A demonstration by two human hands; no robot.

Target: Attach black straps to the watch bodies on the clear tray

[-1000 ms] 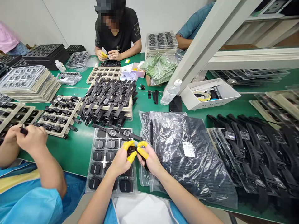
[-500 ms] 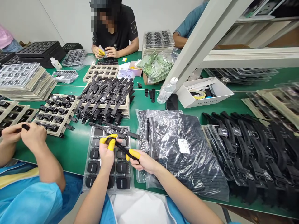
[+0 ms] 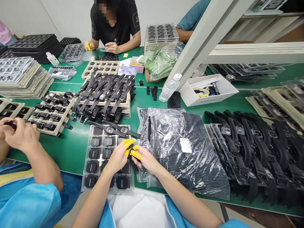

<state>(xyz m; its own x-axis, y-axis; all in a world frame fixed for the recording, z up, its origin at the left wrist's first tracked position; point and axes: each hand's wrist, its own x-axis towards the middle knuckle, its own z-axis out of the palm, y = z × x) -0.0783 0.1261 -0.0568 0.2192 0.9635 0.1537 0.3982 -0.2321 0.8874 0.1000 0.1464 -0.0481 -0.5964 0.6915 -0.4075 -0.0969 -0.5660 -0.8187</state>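
My left hand [image 3: 119,157], yellow covers on its fingertips, pinches a black watch [image 3: 130,148] that the fingers mostly hide. Against it, my right hand [image 3: 145,159], with yellow fingertip covers too, grips a black watch strap [image 3: 135,166] whose end hangs below the fingers. Whether strap and watch are joined cannot be made out. Beneath my hands lies a clear plastic tray [image 3: 85,177] of square black watch pieces in compartments. Across its top edge rest two black watches with straps [image 3: 123,129].
Right of the tray lie plastic bags of black straps [image 3: 175,133]. Strapped watches on trays [image 3: 251,136] stand further right, and a watch pile [image 3: 104,95] stands behind. A bottle [image 3: 169,88] and white box [image 3: 211,95] stand near a slanted post [image 3: 201,44]. Co-workers' hands [image 3: 22,134] work at left.
My hands have come together; the left moved right to meet the right. The strap, stretched between them before, is now mostly covered by fingers. The view shifted slightly.
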